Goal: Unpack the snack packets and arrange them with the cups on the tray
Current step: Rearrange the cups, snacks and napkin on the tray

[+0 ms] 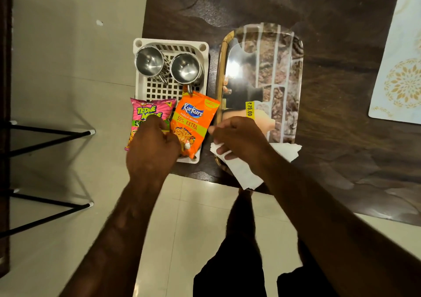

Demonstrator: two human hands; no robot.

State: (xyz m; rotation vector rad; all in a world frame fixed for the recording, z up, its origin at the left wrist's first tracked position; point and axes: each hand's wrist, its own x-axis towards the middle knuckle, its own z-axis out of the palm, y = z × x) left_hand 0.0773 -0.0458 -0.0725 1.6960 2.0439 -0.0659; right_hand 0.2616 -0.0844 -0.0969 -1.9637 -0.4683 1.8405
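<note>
- The pink packet [149, 112] is shut. It lies flat at the near end of the white basket [159, 89], by the left edge of the surface [330, 137]. The fingers of the left hand [152, 146] curl over its lower part.
- The orange packet [193, 119] is shut too. It lies just to the right of the pink one, a bit tilted.
- The left cup [149, 60] and the right cup [185, 68] are shiny steel. They stand upright, side by side, at the basket's far end.
- The tray [284, 68] has a stone wall picture. It lies flat just right of the basket, near the front edge.

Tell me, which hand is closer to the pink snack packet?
Left. The left hand is on the pink packet, fingers curled over its lower part. The right hand is apart to the right, past the orange packet, holding a white tissue by the tray.
</note>
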